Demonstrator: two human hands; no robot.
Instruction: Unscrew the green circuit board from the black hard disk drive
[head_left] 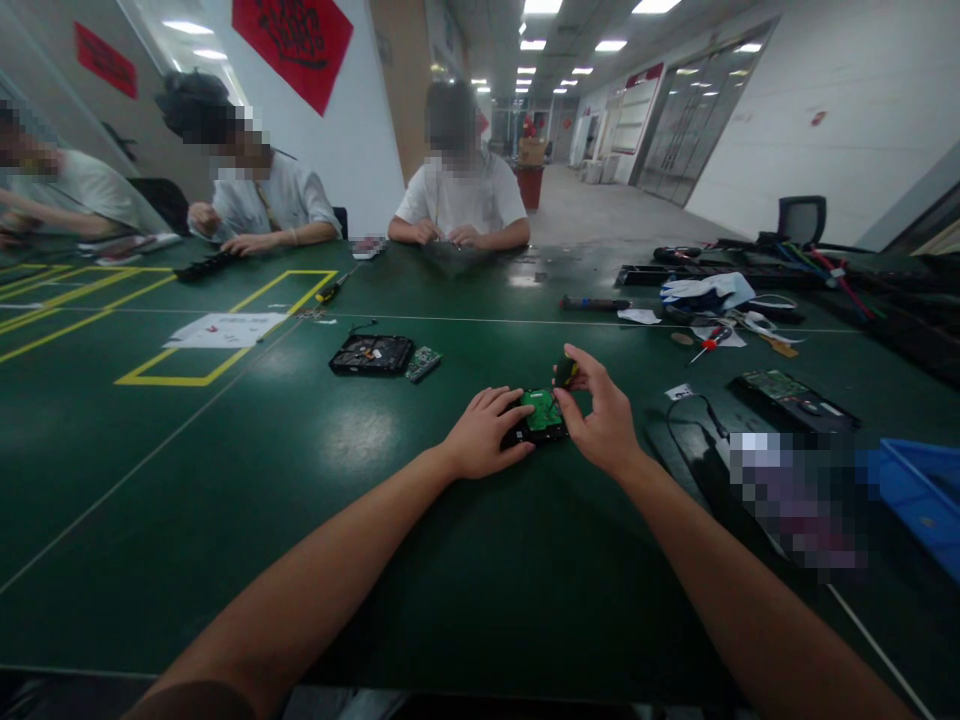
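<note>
A hard drive with a green circuit board (541,415) facing up lies on the green table (300,470) in front of me. My left hand (486,432) rests on its left side, fingers laid over the edge, steadying it. My right hand (600,418) is pinched around the black and yellow handle of a screwdriver (565,372), which stands upright with its tip down on the board.
An opened hard drive (371,354) and a loose green board (424,363) lie further left. Tools, gloves and cables (712,300) crowd the right side, with a blue bin (922,490) at the near right. Three people sit at the far edge.
</note>
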